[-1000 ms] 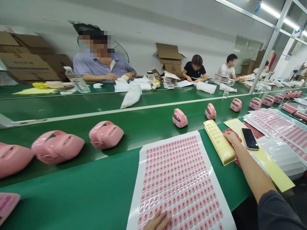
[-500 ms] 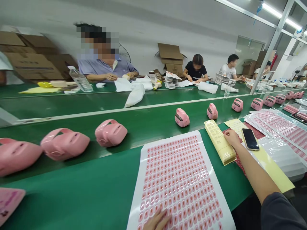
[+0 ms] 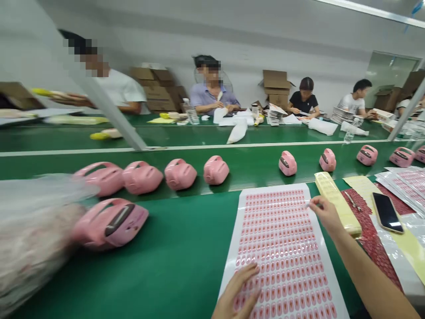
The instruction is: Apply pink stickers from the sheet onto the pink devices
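A white sheet (image 3: 282, 248) covered with rows of small pink stickers lies on the green table in front of me. My left hand (image 3: 237, 292) rests flat on its near left part, fingers stretched out. My right hand (image 3: 325, 212) is over the sheet's right edge, thumb and finger pinched on something too small to make out. Just right of it lies a long pale yellow stack of backing strips (image 3: 337, 208). Several pink devices (image 3: 215, 169) ride the conveyor belt behind the sheet. One more pink device (image 3: 111, 223) lies on the table at the left.
A black phone (image 3: 388, 212) lies on yellow and red sheets at the right. More sticker sheets (image 3: 407, 181) are stacked far right. A blurred plastic bag (image 3: 29, 230) fills the left foreground. Several people work across the belt, among white bags, bottles and cardboard boxes.
My view has swung left, bringing more pink devices and another worker into sight. My right hand left the yellow strips for the sheet's edge. My left hand shows further up the sheet.
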`<state>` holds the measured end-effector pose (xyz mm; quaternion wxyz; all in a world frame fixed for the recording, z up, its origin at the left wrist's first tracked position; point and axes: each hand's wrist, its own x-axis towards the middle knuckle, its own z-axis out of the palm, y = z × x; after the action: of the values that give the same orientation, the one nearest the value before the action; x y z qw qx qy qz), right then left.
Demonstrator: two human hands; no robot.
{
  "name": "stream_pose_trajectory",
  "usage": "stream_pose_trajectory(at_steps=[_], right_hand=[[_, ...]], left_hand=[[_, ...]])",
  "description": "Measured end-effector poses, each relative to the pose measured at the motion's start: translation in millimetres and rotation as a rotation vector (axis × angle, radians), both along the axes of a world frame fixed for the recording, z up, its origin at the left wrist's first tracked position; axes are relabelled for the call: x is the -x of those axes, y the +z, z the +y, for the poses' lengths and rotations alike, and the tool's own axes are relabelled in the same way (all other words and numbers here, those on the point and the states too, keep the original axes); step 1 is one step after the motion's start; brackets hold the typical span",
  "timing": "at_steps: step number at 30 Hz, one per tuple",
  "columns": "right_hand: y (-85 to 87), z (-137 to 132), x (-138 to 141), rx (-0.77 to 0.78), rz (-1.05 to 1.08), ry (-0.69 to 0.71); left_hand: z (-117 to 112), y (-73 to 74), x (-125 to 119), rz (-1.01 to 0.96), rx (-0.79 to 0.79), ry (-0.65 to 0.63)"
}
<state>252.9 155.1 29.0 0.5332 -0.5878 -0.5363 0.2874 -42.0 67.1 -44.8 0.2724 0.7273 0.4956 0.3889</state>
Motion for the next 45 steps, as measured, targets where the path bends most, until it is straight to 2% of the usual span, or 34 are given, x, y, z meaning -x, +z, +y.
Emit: stream_pose_trajectory(at_steps=[2, 4, 6, 8, 11, 14, 16, 19, 22, 24, 26, 29, 31, 33, 34, 36, 38, 42, 45], right_hand=[[-18.2, 0, 33, -0.022, 0.007, 0.073], [-36.5, 2, 55, -0.047, -0.002, 0.109], [-51.7, 4, 66, -0.072, -0.018, 0.142], [-62.2, 7, 67, -0.071, -0.017, 0.171], [-69.5, 10, 61, -0.015, -0.007, 0.247], [-70.4, 10, 59, 0.018, 0.008, 0.283], [-69.8, 9, 61, 0.036, 0.033, 0.26], [-68.9, 9, 65, 0.094, 0.06, 0.238], [-68.6, 11, 66, 0.101, 0.109, 0.207], [-67.3, 13, 63, 0.096, 0.165, 0.215], [-62.8, 16, 59, 0.109, 0.271, 0.212], [-45.0, 19, 55, 0.134, 0.499, 0.15], [-25.9, 13, 60, 0.122, 0.611, 0.156], [-5.3, -1, 72, 0.102, 0.678, 0.245], [4.1, -11, 81, 0.107, 0.715, 0.313], [18.9, -33, 99, 0.135, 0.786, 0.457], [28.2, -53, 115, 0.178, 0.788, 0.511], [38.1, -80, 125, 0.22, 0.628, 0.541], [44.6, -90, 114, 0.267, 0.612, 0.657]], left_hand=[[25, 23.7, 7, -0.114, 0.142, 0.063], [63, 49.5, 15, -0.305, 0.264, 0.094], [109, 71.4, 24, -0.514, 0.325, 0.204], [158, 86.3, 33, -0.666, 0.349, 0.379], [223, 96.4, 47, -0.682, 0.314, 0.49], [269, 97.7, 55, -0.66, 0.307, 0.559], [286, 96.3, 56, -0.628, 0.33, 0.563], [294, 93.9, 51, -0.551, 0.364, 0.527], [281, 95.0, 37, -0.456, 0.323, 0.471], [259, 97.7, 23, -0.386, 0.267, 0.418], [223, 99.6, 8, -0.319, 0.211, 0.357], [155, 94.9, -13, -0.25, 0.149, 0.271], [109, 84.2, -24, -0.222, 0.129, 0.201], [72, 69.4, -32, -0.147, 0.027, 0.063], [58, 61.9, -36, -0.127, -0.028, 0.041], [37, 49.4, -43, -0.094, -0.129, 0.028], [22, 41.3, -49, -0.095, -0.166, 0.027], [-4, 33.5, -48, -0.237, -0.006, -0.087], [-18, 32.8, -31, -0.574, 0.144, -0.187]])
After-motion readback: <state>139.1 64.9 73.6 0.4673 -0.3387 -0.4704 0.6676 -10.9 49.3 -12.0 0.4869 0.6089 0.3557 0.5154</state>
